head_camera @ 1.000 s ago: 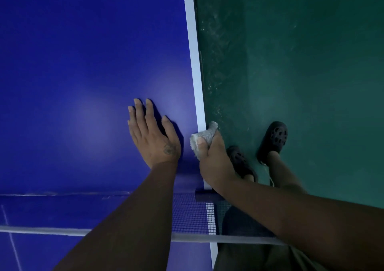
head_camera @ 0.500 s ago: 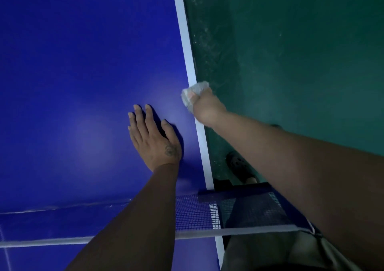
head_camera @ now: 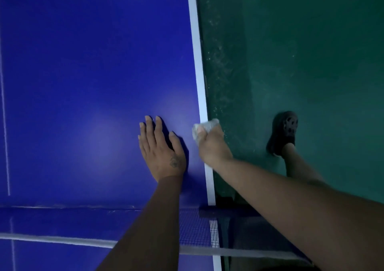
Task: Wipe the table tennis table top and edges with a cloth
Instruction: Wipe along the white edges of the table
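**Status: Cloth Applied at the Worktop Side Edge**

The blue table tennis worktop (head_camera: 93, 63) fills the left and centre of the frame. Its white edge line (head_camera: 198, 63) runs from the upper centre down to the lower centre. To the right of that line lies the green floor (head_camera: 301, 52).

Left grip (head_camera: 161, 152): wide. The palm lies flat on the blue surface at centre frame, fingers straight and pointing toward the top of the frame. It holds nothing.

Right grip (head_camera: 212, 146): closed around the cloth (head_camera: 204, 126). The grip sits just right of the left grip, at the worktop edge. The thumb lies across the top of the cloth.

Cloth: a small pale grey wad. It sits on the white edge line at centre frame and overhangs the side of the worktop. Whether it touches the side face below cannot be determined.

The net (head_camera: 193, 229) crosses the lower part of the frame, and both forearms reach over it. A dark perforated shoe (head_camera: 283, 133) stands on the floor at right centre.
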{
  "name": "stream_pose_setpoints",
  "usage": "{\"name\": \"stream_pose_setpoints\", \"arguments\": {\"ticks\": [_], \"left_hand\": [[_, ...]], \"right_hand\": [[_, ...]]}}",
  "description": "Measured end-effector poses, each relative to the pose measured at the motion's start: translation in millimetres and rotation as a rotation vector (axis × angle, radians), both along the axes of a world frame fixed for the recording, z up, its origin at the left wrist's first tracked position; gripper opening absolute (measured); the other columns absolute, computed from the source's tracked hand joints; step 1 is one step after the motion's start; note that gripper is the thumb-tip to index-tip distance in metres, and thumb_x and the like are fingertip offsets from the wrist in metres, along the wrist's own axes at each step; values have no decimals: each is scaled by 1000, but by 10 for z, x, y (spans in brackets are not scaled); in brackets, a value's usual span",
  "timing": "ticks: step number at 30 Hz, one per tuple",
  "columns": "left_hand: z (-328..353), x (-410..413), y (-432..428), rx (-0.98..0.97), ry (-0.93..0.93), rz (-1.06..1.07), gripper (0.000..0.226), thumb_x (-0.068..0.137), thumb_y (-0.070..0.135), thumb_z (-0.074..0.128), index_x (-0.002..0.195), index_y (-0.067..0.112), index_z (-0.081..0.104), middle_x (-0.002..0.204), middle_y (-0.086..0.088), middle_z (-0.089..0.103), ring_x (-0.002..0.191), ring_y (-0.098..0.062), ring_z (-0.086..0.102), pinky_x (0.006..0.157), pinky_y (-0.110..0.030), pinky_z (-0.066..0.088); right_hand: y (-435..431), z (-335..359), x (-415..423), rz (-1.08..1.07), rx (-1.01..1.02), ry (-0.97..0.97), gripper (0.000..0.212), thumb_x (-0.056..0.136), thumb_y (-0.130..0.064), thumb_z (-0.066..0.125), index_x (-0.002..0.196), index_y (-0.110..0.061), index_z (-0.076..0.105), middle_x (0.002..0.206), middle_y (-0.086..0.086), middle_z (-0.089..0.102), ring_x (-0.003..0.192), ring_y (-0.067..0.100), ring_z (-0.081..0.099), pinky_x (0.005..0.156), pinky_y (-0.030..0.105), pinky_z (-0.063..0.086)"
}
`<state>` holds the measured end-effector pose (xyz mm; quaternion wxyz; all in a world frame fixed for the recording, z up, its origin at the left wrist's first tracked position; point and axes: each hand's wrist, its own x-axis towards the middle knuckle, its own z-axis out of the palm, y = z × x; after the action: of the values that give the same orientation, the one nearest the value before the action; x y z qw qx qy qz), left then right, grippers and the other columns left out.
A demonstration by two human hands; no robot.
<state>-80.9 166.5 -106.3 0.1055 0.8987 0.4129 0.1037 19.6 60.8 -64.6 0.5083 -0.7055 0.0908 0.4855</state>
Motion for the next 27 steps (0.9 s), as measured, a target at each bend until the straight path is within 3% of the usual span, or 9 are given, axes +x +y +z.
{"name": "stream_pose_setpoints", "arguments": {"ticks": [2,4,8,9,11,12,19,22,27], "left_hand": [[7,-5,-2,11,14,-14,54,110,24,50,161,8,47,173,-11,35,164,-30,26,132,-55,23],[15,52,34,1,9,-27,53,108,20,54,158,4,49,170,-14,38,162,-34,29,130,-58,25],[143,543,400,-27,-23,-66,52,109,17,58,157,0,49,167,-15,44,160,-34,33,130,-57,27],[177,764,546,-11,-26,-87,52,109,18,58,157,-1,49,166,-16,44,160,-35,34,131,-56,26],[221,1267,836,6,-7,-111,52,111,23,57,157,1,49,169,-15,41,161,-34,30,132,-53,23],[228,1524,959,-10,13,-106,53,112,28,55,159,4,47,171,-13,37,163,-32,26,133,-51,19],[50,2577,1265,-56,120,42,61,114,52,33,170,30,27,180,1,14,168,-21,3,135,-45,-1],[42,2584,1255,-34,132,57,61,113,54,33,170,32,28,180,3,15,167,-19,4,136,-44,1],[60,2621,1245,-37,101,70,60,112,53,38,168,31,34,179,3,20,167,-18,8,136,-42,4]], "right_hand": [[220,21,498,-51,93,-14,38,115,-10,44,78,-10,54,74,-1,55,52,-10,53,60,10,44],[392,69,994,-24,131,6,45,115,-9,46,70,-17,45,68,0,45,41,-8,44,52,11,36],[453,-17,1267,46,93,-16,35,114,-16,49,79,-15,52,77,5,54,57,2,52,59,24,43],[414,-31,1185,72,82,-1,20,114,-24,50,103,-10,60,93,3,62,75,5,61,73,25,52],[299,-17,977,121,39,25,57,113,-44,48,160,-16,31,131,-8,55,115,11,57,105,33,45],[234,-50,890,137,34,20,66,112,-48,46,166,-22,18,141,-10,52,124,14,55,111,37,42],[270,-216,797,100,65,86,69,113,-43,44,168,-17,13,131,-7,21,120,15,36,114,32,33],[597,-236,1261,33,65,-44,65,112,-44,42,161,-3,29,132,-5,35,123,15,40,122,53,38],[1109,-261,2188,-16,2,-56,65,113,-49,42,160,-6,31,162,14,40,145,30,47,119,53,42]]}}
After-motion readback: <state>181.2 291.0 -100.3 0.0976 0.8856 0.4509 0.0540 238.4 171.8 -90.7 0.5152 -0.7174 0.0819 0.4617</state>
